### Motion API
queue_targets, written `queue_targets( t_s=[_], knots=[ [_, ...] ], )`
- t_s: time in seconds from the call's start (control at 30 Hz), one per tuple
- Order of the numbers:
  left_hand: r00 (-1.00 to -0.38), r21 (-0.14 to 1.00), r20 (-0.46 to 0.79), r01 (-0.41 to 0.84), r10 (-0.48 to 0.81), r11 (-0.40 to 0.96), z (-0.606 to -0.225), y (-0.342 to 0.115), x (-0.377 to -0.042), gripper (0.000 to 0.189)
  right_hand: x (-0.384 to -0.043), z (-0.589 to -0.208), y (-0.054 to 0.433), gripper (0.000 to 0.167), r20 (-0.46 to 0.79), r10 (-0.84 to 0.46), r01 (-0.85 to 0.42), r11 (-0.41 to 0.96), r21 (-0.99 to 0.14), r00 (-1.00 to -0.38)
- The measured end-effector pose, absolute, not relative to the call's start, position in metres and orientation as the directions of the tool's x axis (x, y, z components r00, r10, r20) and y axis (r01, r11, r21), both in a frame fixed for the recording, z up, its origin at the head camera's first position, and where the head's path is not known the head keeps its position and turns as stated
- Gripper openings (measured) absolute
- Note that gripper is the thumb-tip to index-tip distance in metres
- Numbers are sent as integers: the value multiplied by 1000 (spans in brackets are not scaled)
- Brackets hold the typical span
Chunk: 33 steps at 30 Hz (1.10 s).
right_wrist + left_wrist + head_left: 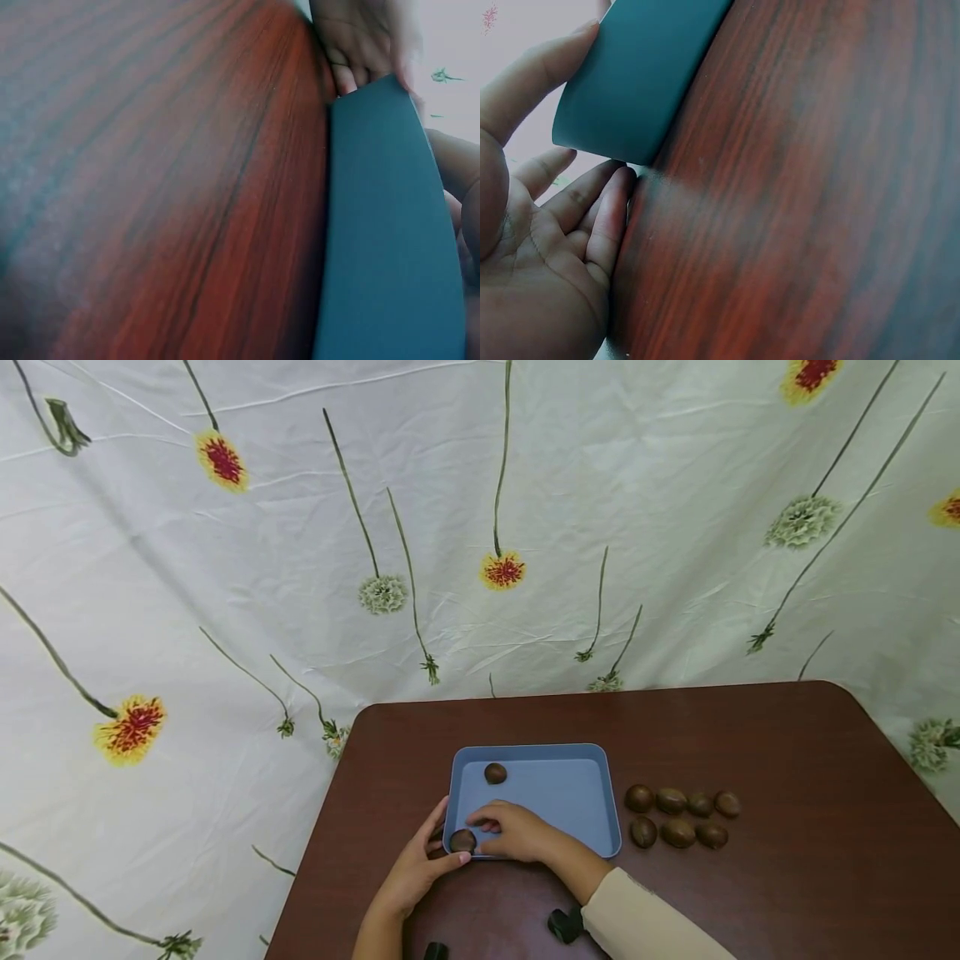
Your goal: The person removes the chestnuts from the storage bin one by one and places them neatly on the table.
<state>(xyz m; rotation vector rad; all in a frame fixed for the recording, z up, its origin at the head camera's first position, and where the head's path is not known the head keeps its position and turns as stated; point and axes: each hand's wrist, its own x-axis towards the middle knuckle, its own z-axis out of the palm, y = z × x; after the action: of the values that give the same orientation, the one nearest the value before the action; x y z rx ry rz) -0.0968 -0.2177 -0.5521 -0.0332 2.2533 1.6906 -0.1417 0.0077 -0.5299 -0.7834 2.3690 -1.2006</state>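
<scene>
On the brown table a light blue tray [547, 793] lies with two round, chestnut-like brown nuts inside. One nut [496, 773] sits toward the far left of the tray; the other nut [462, 841] is in its near left corner. My left hand [416, 864] holds that corner, thumb on the near rim and fingers along the left side. Over the tray, my right hand [517, 832] has its thumb and bent index finger apart, just right of the corner nut. Whether they touch it I cannot tell. Both wrist views show mainly the tray's outer wall [634, 82].
Several more brown nuts [678, 833] lie in two rows on the table [810, 760], right of the tray. A flower-printed white cloth [300, 543] hangs behind the table. Black devices [564, 927] show near both wrists.
</scene>
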Motion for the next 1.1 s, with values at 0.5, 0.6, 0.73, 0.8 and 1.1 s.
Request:
queue_targets(
  t_s=[0.5, 0.6, 0.73, 0.8, 1.1],
  knots=[
    [-946, 923, -278, -215, 165, 318, -552, -219, -95, 98, -148, -539, -5, 41, -30, -674, -443, 517, -732, -738],
    [-947, 926, -276, -217, 163, 308, -551, -219, -95, 97, -148, -538, -5, 40, -20, -675, -451, 515, -729, -738],
    [-948, 929, -273, -217, 161, 300, -551, -219, -95, 96, -148, -538, -4, 39, -14, -674, -453, 512, -730, -739],
    [-949, 930, -269, -212, 162, 301, -551, -219, -95, 96, -147, -538, -4, 38, -6, -675, -460, 510, -727, -738],
    [-953, 930, -258, -200, 159, 308, -554, -218, -96, 97, -147, -538, 0, 35, 16, -662, -449, 490, -747, -749]
  ],
)
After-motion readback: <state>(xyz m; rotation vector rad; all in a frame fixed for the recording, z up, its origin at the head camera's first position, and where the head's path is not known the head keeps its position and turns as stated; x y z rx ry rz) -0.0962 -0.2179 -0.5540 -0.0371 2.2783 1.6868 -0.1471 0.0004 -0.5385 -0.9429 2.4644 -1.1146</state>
